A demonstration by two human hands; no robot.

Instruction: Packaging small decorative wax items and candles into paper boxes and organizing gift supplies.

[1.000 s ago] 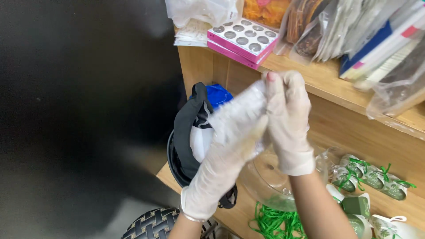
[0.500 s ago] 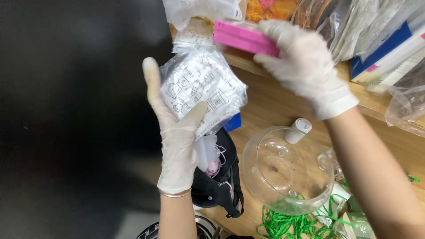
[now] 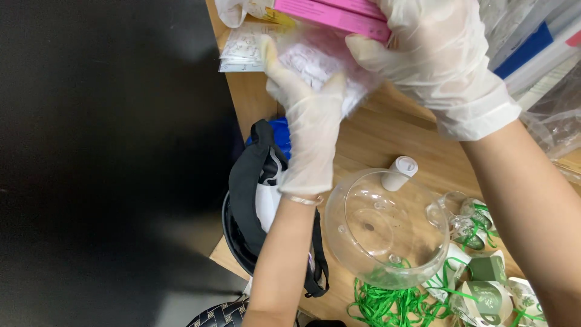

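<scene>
Both my hands wear thin white gloves. My left hand (image 3: 308,115) holds a clear plastic packet of small white items (image 3: 315,63) up against the shelf. My right hand (image 3: 436,54) grips a flat pink box (image 3: 330,13) at the top of the view and lifts it just above the packet. The packet is partly hidden behind my left palm and under the box.
A wooden shelf (image 3: 387,139) carries a clear glass bowl (image 3: 387,227), a small white cylinder (image 3: 400,172), green ribbon (image 3: 387,303) and small green-and-white gift boxes (image 3: 484,290). A black and blue bag (image 3: 257,181) hangs at the shelf's left edge. Plastic-wrapped packages (image 3: 544,72) sit at right.
The view has closed in on the shelf. My left hand has pushed the packet up under the pink box, which my right hand still holds lifted.
</scene>
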